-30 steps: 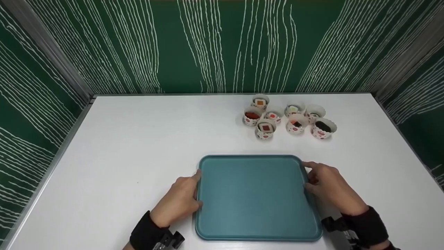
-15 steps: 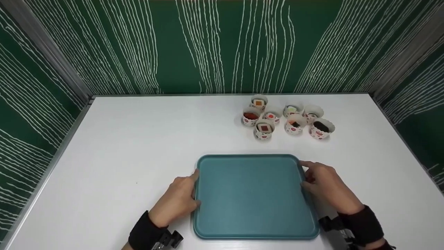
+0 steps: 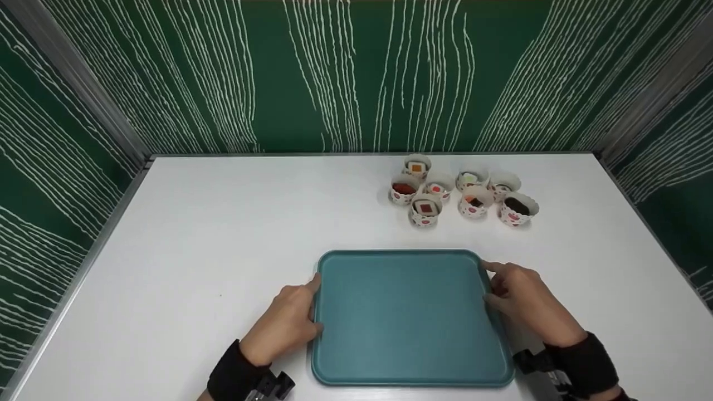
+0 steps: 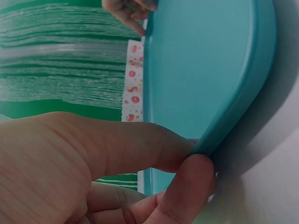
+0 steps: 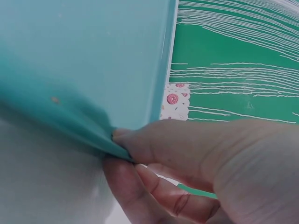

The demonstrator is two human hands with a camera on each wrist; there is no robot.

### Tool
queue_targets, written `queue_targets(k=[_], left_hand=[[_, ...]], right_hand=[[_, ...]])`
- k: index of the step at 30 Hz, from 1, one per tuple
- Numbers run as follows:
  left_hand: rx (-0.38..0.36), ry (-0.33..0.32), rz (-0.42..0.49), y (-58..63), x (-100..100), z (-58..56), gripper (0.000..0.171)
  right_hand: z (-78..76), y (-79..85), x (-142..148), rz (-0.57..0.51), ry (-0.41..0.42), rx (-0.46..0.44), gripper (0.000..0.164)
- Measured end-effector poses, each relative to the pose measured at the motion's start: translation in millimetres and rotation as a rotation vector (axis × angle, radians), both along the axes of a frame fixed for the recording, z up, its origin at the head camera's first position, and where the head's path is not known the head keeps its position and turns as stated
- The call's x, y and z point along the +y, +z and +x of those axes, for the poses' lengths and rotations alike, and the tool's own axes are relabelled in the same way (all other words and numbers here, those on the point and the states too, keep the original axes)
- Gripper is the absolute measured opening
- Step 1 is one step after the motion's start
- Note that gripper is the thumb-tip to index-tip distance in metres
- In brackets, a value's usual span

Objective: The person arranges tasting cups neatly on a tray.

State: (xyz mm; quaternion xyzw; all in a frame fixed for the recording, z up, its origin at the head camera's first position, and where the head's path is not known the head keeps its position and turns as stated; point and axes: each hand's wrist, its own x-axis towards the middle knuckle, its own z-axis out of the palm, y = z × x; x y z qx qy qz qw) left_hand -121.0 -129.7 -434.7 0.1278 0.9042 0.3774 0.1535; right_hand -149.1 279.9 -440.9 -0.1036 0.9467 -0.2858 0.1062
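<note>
At the lower centre of the head view, a blue-green tray (image 3: pixel 412 317) is held by its two sides. Its left rim is pinched between thumb and fingers of the left hand (image 3: pixel 284 320), with the forearm slanted up from the lower left. Its right rim is pinched likewise by the right hand (image 3: pixel 526 301), the index finger pointed towards the tray's upper right corner. Black bands (image 3: pixel 582 362) are worn on both wrists.

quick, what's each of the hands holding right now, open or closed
Left hand: closed, pinching the teal tray at its left edge.
Right hand: closed, pinching the same tray at its right edge.
</note>
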Motion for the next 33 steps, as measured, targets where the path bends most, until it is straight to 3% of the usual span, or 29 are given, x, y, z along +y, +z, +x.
queue_targets(k=[15,22,28,33], left_hand=[[0.014,-0.005,-0.01,0.9,1,1.3,0.09],[0.049,-0.01,-0.077,6.3,1,1.0,0.085],[0.119,0.036,-0.138,12.8,1,-2.2,0.074],[0.221,0.075,-0.187,20.0,4,-5.9,0.075]], right_hand=[[0.9,1.7,-1,-0.011,-0.025,-0.032,0.064],[0.6,2.7,-3,-0.009,-0.029,-0.028,0.066],[-2.7,5.9,-4,0.002,-0.06,0.026,0.065],[-5.8,10.4,-9,-0.011,-0.083,0.089,0.066]])
